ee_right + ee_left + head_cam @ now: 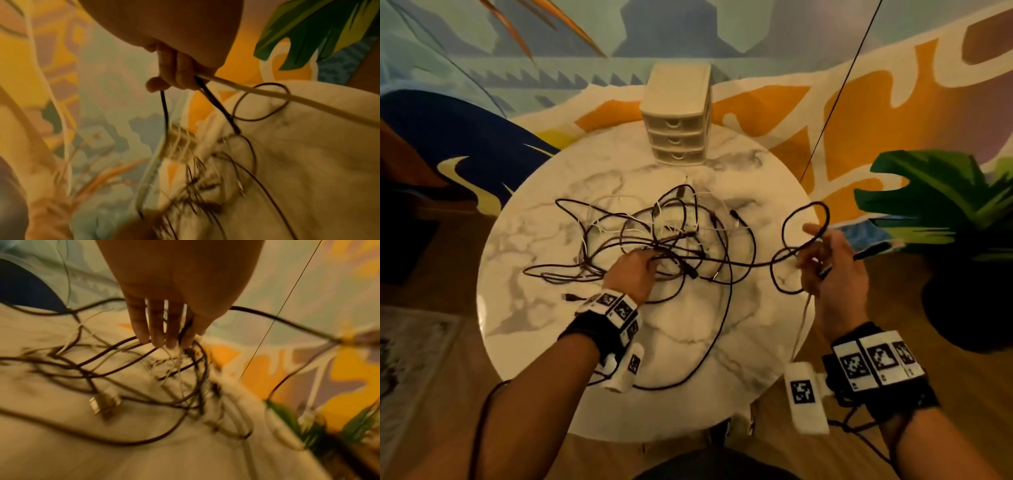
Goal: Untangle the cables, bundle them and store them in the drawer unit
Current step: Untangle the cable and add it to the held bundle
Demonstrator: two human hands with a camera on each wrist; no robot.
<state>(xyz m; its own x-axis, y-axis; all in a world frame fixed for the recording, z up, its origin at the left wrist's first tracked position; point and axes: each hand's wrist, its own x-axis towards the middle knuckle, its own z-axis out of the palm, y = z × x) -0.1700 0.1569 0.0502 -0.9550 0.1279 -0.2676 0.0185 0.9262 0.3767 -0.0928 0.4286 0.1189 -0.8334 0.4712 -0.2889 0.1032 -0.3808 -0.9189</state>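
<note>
A tangle of black and white cables [671, 233] lies in the middle of the round marble table [688, 335]. My left hand [643, 260] reaches into the tangle, its fingers [156, 335] straight down on the strands, and a black cable [186, 328] is pinched between thumb and forefinger. My right hand [818, 253] is raised at the table's right edge and grips a black cable loop [804, 212] together with a white cable [267, 94]. The white three-drawer unit [676, 116] stands at the far edge, all drawers closed.
A large green-leaved plant [935, 205] in a dark pot stands close on the right. A thin dark cord [835, 96] hangs slanted behind the table. A metal USB plug [104, 402] lies loose near my left hand. A painted wall is behind, wooden floor around.
</note>
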